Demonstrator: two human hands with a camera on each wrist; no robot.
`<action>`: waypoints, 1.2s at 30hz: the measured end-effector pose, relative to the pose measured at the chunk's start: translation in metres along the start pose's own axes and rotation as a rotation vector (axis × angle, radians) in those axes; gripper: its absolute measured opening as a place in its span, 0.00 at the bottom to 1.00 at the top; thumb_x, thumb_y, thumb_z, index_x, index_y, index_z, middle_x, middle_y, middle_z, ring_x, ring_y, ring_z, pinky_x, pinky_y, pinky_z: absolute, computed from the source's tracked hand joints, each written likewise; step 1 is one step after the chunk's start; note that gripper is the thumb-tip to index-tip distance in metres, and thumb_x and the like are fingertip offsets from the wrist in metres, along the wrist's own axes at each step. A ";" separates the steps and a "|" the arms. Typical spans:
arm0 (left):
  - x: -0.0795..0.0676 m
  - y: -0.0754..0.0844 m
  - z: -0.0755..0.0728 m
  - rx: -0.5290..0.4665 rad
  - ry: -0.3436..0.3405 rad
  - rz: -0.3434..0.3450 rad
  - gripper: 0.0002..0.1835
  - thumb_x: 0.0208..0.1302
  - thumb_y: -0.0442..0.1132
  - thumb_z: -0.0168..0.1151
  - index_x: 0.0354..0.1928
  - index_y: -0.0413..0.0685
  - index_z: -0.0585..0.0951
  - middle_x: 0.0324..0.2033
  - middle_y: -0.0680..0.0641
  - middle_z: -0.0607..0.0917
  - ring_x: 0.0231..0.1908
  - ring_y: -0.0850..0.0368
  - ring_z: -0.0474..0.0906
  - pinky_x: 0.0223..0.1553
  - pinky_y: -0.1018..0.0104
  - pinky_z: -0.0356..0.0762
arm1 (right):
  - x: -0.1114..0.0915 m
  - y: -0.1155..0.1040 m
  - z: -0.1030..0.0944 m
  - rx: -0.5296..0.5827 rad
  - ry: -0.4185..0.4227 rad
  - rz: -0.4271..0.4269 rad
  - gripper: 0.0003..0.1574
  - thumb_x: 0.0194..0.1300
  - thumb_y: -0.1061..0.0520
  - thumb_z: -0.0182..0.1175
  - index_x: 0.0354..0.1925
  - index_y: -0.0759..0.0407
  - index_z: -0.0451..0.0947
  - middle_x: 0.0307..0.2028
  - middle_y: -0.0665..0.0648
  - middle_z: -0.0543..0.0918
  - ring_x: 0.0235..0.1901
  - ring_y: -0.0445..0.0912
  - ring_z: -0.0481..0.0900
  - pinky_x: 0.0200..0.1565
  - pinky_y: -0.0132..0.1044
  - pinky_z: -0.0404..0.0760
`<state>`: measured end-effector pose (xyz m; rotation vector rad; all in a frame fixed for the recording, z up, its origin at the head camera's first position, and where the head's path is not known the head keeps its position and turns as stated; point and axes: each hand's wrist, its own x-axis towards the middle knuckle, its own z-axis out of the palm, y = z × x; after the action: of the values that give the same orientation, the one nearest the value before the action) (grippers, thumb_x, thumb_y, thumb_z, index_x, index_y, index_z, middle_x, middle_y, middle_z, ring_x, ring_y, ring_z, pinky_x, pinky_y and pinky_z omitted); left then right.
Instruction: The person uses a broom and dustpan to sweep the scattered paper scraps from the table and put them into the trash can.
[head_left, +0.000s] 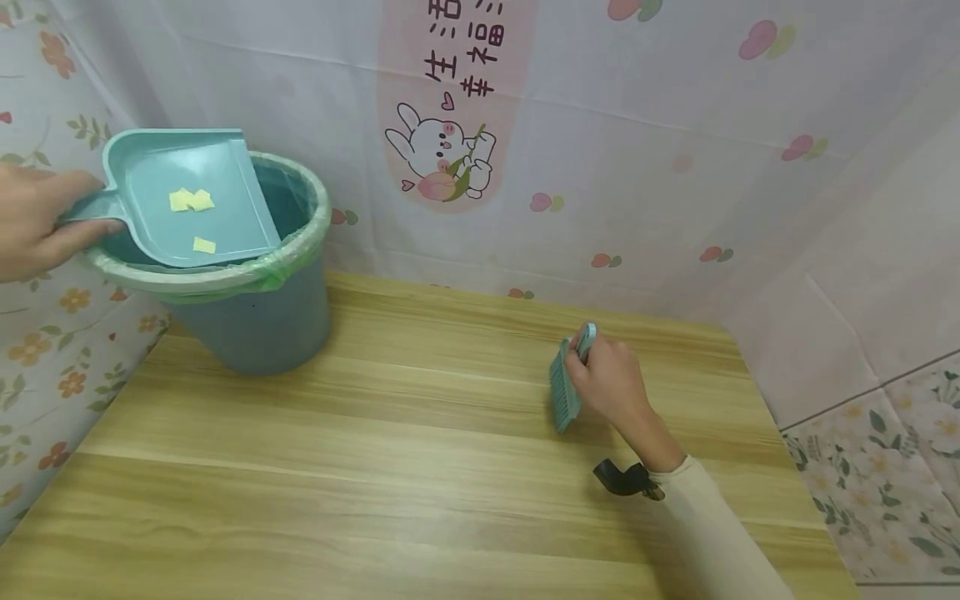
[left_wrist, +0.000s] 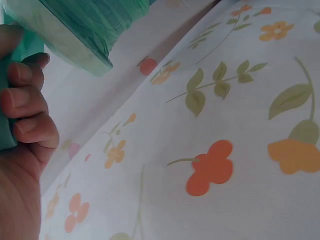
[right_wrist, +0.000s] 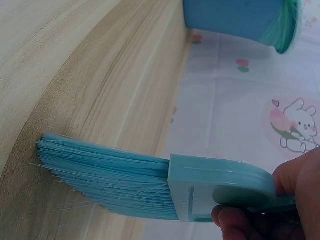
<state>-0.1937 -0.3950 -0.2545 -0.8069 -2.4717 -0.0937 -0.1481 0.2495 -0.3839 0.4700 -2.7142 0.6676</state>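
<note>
In the head view my left hand [head_left: 37,218] grips the handle of a pale blue dustpan [head_left: 153,167] at the far left. Several small yellow paper scraps [head_left: 203,245] lie in the pan. The pan is over the mouth of a blue bin [head_left: 262,333], partly covering its opening. My right hand [head_left: 613,379] holds a small blue hand brush [head_left: 564,385] by its handle above the right part of the table. The right wrist view shows the brush's long bristles [right_wrist: 110,175] pointing toward the wood. Only curled fingers [left_wrist: 32,100] and a bit of handle show in the left wrist view.
A green liner bag [head_left: 279,271] folds over the bin's rim. The bin stands at the back left of the wooden table [head_left: 420,467]. Behind hangs a white cloth [head_left: 645,125] with a rabbit print; floral cloth covers the left side. A black strap piece [head_left: 622,478] sticks out at my right wrist.
</note>
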 end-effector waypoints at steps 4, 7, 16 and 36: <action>0.006 0.003 0.000 0.039 0.026 0.121 0.54 0.81 0.74 0.20 0.42 0.21 0.72 0.23 0.24 0.79 0.13 0.35 0.77 0.14 0.47 0.76 | 0.000 0.001 0.001 0.004 0.005 -0.002 0.09 0.74 0.66 0.51 0.35 0.60 0.73 0.15 0.46 0.60 0.16 0.37 0.52 0.22 0.34 0.56; 0.010 0.005 -0.002 0.088 0.057 0.258 0.50 0.87 0.66 0.19 0.41 0.20 0.71 0.22 0.25 0.77 0.12 0.33 0.76 0.14 0.41 0.76 | -0.001 0.002 0.001 0.003 0.009 -0.001 0.08 0.73 0.66 0.52 0.34 0.60 0.74 0.15 0.45 0.59 0.16 0.37 0.52 0.21 0.34 0.55; 0.018 0.009 -0.005 0.178 0.193 0.470 0.31 0.93 0.46 0.28 0.39 0.23 0.67 0.17 0.46 0.60 0.10 0.54 0.55 0.09 0.54 0.59 | -0.002 0.002 0.002 0.005 0.014 -0.003 0.09 0.73 0.65 0.52 0.33 0.59 0.73 0.15 0.45 0.59 0.16 0.37 0.52 0.21 0.33 0.54; 0.008 0.010 -0.001 0.164 0.167 0.255 0.49 0.88 0.68 0.26 0.32 0.23 0.69 0.12 0.39 0.65 0.05 0.44 0.65 0.07 0.49 0.64 | -0.001 0.003 0.001 -0.003 0.007 0.008 0.06 0.73 0.63 0.53 0.36 0.61 0.74 0.16 0.47 0.62 0.16 0.41 0.57 0.22 0.37 0.58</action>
<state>-0.1928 -0.3825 -0.2502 -0.9910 -2.1700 0.1267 -0.1486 0.2522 -0.3863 0.4554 -2.7119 0.6655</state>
